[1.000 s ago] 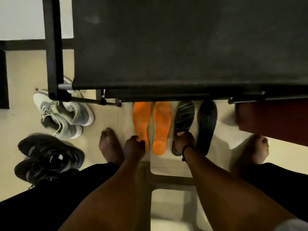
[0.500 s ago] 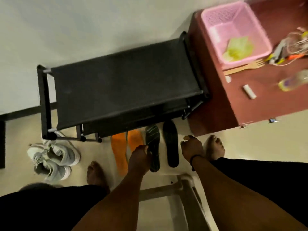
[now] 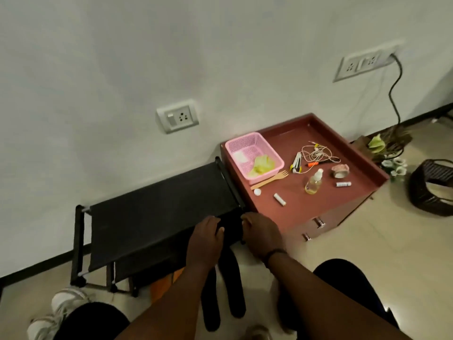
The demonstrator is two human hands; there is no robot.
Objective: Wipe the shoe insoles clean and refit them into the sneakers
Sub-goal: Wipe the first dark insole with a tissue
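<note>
Left hand (image 3: 204,238) and right hand (image 3: 261,233) hold black insoles (image 3: 230,273) at top ends, fingers curled round them (blurred), insoles hanging toward 6 o'clock. Orange insoles (image 3: 160,287) on floor, 7 o'clock of hands. Grey sneakers (image 3: 57,312) at 8 o'clock.

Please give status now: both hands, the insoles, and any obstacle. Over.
Left hand and right hand each grip a black insole, lifted before the black rack. Orange insoles on floor under the rack. Nothing blocks. Over.
</note>
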